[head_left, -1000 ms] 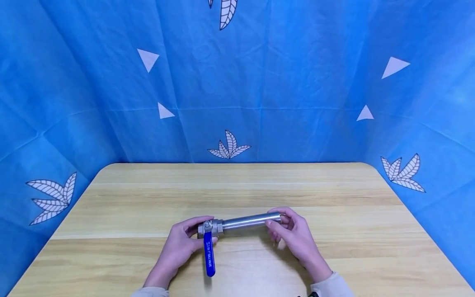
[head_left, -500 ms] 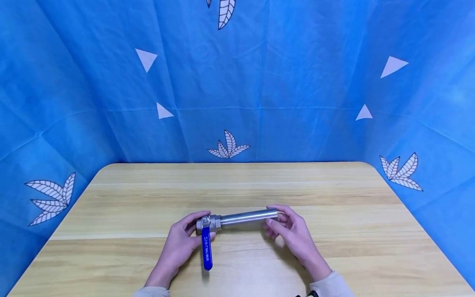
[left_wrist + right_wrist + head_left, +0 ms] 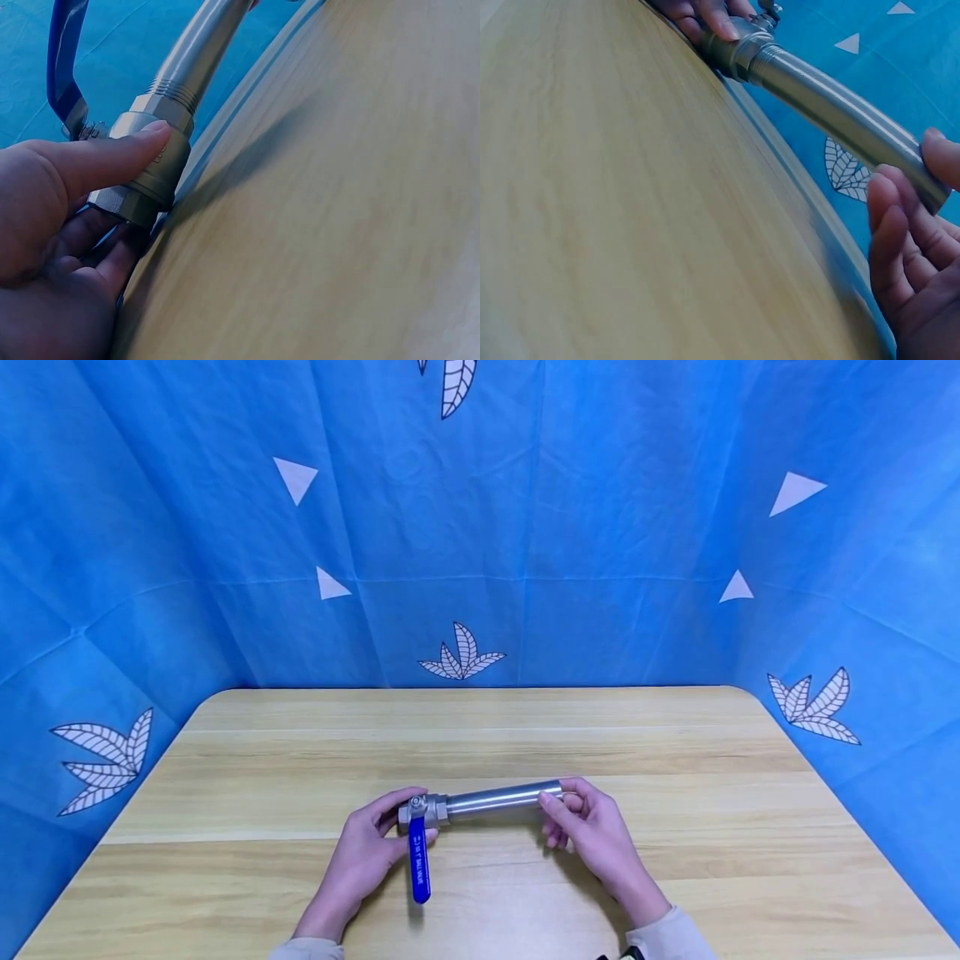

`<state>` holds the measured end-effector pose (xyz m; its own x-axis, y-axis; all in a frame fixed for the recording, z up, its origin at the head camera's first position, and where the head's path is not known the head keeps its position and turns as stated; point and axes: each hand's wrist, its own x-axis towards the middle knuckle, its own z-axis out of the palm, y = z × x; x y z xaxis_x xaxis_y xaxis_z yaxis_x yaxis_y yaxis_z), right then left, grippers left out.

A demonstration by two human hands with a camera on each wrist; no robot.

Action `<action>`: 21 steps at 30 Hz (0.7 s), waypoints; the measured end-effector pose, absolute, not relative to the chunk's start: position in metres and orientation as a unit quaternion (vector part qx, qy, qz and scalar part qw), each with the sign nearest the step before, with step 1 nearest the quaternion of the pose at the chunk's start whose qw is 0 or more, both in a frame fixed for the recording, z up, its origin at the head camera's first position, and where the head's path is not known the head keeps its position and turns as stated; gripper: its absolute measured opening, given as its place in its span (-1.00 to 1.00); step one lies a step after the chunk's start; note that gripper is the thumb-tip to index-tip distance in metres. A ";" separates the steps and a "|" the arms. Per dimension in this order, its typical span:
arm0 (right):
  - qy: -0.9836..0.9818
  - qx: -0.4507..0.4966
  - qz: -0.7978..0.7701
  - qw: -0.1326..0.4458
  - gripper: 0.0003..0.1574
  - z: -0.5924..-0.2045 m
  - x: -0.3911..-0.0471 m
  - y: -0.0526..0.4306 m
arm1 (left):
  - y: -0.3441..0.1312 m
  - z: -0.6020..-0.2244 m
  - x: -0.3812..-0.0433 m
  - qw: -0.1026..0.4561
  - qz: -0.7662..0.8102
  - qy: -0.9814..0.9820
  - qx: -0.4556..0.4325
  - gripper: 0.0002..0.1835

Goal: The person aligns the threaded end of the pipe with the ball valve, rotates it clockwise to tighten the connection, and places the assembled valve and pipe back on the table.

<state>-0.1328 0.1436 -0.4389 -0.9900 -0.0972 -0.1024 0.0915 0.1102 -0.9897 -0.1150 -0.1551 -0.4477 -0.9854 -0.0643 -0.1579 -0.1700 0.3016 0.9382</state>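
Observation:
My left hand point(image 3: 367, 843) grips a metal ball valve point(image 3: 423, 812), thumb along its near side and fingers behind. The valve's blue lever handle point(image 3: 420, 860) points toward me. A shiny steel pipe point(image 3: 502, 799) runs rightward from the valve, slightly raised at its far right end. Threads point(image 3: 176, 94) show where the pipe enters the valve's hex end in the left wrist view. My right hand point(image 3: 596, 831) pinches the pipe's free end between thumb and fingers. In the right wrist view the fingertips point(image 3: 889, 184) lie under the pipe, with the thumb on the opposite side.
Beneath the hands is a light wood-grain table point(image 3: 480, 735) with rounded back corners. A blue cloth point(image 3: 600, 527) with white triangles and leaf prints hangs behind it and along both sides. The valve and pipe cast a shadow point(image 3: 262, 150) on the tabletop.
The valve and pipe have shifted slightly left and up in the head view. My right thumb has moved up onto the pipe's end, rolling over its top; the left hand keeps its grip.

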 end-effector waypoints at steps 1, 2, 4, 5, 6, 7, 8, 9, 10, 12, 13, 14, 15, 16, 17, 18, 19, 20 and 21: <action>0.743 0.001 -0.666 0.067 -0.49 -0.439 -0.133 0.143 | -0.155 -0.448 -0.115 0.045 0.586 0.806 -0.071 -0.41; 0.745 0.004 -0.664 0.062 -0.49 -0.438 -0.133 0.143 | -0.155 -0.448 -0.115 0.045 0.584 0.807 -0.070 -0.42; 0.745 0.008 -0.665 0.050 -0.49 -0.438 -0.132 0.141 | -0.155 -0.448 -0.115 0.046 0.583 0.809 -0.067 -0.42; 0.745 0.008 -0.666 0.042 -0.50 -0.437 -0.132 0.141 | -0.155 -0.448 -0.115 0.047 0.582 0.809 -0.065 -0.42; 0.744 0.010 -0.667 0.035 -0.51 -0.436 -0.132 0.140 | -0.155 -0.448 -0.115 0.047 0.582 0.810 -0.063 -0.42; 0.742 0.011 -0.669 0.029 -0.52 -0.436 -0.132 0.139 | -0.155 -0.448 -0.114 0.046 0.582 0.810 -0.061 -0.42; 0.741 0.012 -0.671 0.022 -0.54 -0.436 -0.132 0.138 | -0.154 -0.448 -0.114 0.046 0.581 0.811 -0.058 -0.42; 0.739 0.013 -0.674 0.016 -0.55 -0.436 -0.132 0.138 | -0.154 -0.448 -0.114 0.045 0.580 0.812 -0.055 -0.42; 0.737 0.015 -0.675 0.011 -0.55 -0.436 -0.133 0.137 | -0.154 -0.448 -0.114 0.043 0.577 0.814 -0.051 -0.42; 0.734 0.020 -0.679 0.007 -0.56 -0.436 -0.133 0.137 | -0.154 -0.448 -0.114 0.040 0.570 0.819 -0.044 -0.42; 0.733 0.022 -0.680 0.005 -0.55 -0.436 -0.133 0.136 | -0.154 -0.448 -0.114 0.038 0.565 0.823 -0.041 -0.42; 0.732 0.024 -0.681 0.003 -0.55 -0.436 -0.133 0.136 | -0.153 -0.448 -0.114 0.036 0.560 0.827 -0.038 -0.42; 0.731 0.025 -0.682 0.002 -0.55 -0.436 -0.133 0.136 | -0.153 -0.448 -0.114 0.034 0.556 0.830 -0.035 -0.43; 0.730 0.026 -0.683 0.002 -0.55 -0.435 -0.133 0.135 | -0.153 -0.448 -0.114 0.033 0.554 0.831 -0.033 -0.43; 0.728 0.024 -0.686 0.001 -0.55 -0.435 -0.133 0.135 | -0.153 -0.448 -0.114 0.031 0.552 0.833 -0.031 -0.43; 0.726 0.022 -0.688 0.001 -0.55 -0.434 -0.133 0.135 | -0.153 -0.448 -0.115 0.031 0.552 0.833 -0.029 -0.44; 0.725 0.019 -0.689 0.001 -0.53 -0.434 -0.133 0.135 | -0.153 -0.448 -0.115 0.030 0.552 0.833 -0.027 -0.44; 0.723 0.017 -0.690 0.002 -0.52 -0.434 -0.133 0.135 | -0.153 -0.448 -0.115 0.031 0.553 0.832 -0.026 -0.44; 0.722 0.012 -0.692 0.004 -0.51 -0.434 -0.133 0.136 | -0.153 -0.448 -0.115 0.032 0.554 0.831 -0.025 -0.45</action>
<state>-0.1327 0.1356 -0.4335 -0.9997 0.0127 -0.0219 0.0224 0.0428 -0.9988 -0.1145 -0.1526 -0.4482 -0.9968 -0.0060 -0.0798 -0.0760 0.3842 0.9201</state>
